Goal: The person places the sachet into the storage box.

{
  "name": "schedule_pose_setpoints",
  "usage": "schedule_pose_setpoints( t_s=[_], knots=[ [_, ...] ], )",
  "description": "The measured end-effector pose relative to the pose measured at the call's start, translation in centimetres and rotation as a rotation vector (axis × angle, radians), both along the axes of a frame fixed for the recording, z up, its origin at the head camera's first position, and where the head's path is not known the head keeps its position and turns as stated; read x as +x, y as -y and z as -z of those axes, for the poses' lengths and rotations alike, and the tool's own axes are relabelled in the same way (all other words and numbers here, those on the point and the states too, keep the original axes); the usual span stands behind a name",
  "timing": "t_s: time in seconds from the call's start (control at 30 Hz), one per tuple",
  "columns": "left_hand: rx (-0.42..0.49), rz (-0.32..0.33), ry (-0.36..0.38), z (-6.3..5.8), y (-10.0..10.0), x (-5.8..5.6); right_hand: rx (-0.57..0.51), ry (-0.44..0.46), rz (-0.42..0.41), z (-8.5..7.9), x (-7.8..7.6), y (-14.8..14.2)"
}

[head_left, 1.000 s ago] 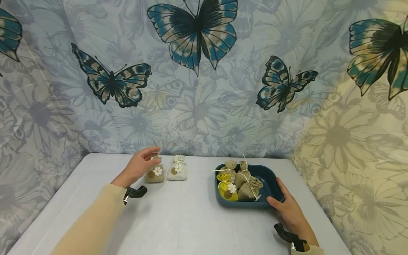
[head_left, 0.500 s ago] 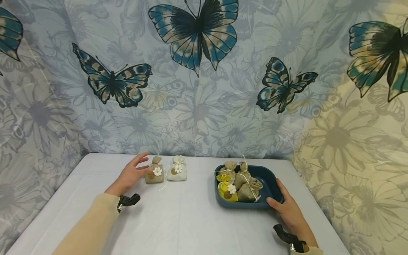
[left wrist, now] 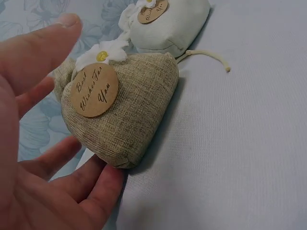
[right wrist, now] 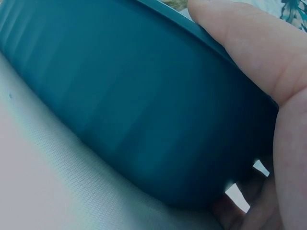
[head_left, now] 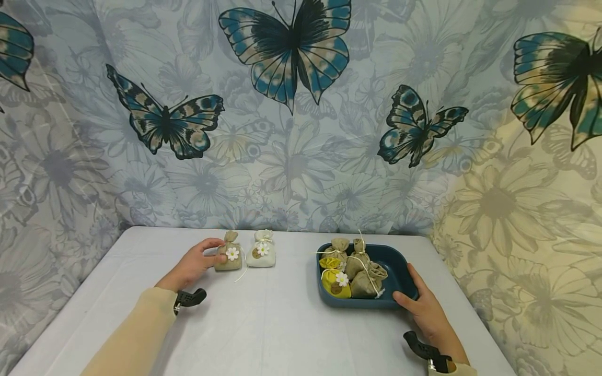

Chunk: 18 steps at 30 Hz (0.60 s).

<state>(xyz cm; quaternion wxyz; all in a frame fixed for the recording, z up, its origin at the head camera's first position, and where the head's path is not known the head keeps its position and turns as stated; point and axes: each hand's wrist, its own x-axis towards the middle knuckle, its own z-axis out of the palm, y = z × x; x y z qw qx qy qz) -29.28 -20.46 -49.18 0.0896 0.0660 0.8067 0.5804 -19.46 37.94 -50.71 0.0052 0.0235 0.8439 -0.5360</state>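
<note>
A tan burlap sachet bag (head_left: 229, 261) with a white daisy and a round "Best Wishes For You" tag stands on the table. My left hand (head_left: 192, 265) is at its left side, thumb in front and fingers behind. In the left wrist view, the thumb (left wrist: 43, 52) is lifted over the tan bag (left wrist: 129, 105) while the lower fingertips meet its base. Just right of it is a white sachet bag (head_left: 261, 256). My right hand (head_left: 430, 308) grips the right end of a dark blue tray (head_left: 400, 261), thumb over the rim (right wrist: 211, 36).
Inside the tray sit a yellow sachet bag (head_left: 336, 284) with a daisy and several tan bags (head_left: 369, 279) toward the left. A white cloth (head_left: 263, 329) covers the table, and a butterfly-print curtain (head_left: 301, 172) hangs right behind it.
My left hand has drawn back left from above the tan sachet bag, then lowered beside it, its thumb now overlapping the bag's front. My right hand and the tray stay in place.
</note>
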Motion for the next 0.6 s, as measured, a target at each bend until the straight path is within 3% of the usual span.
schedule_pose_setpoints(
  t_s=[0.33,0.6],
  knots=[
    [-0.046,0.021,0.002,0.8,-0.37,-0.28,-0.006,0.007,0.004,0.01,-0.02,0.04],
    [-0.136,-0.015,-0.013,0.76,-0.81,-0.15,0.003,-0.006,0.012,0.08,-0.04,0.05]
  ],
)
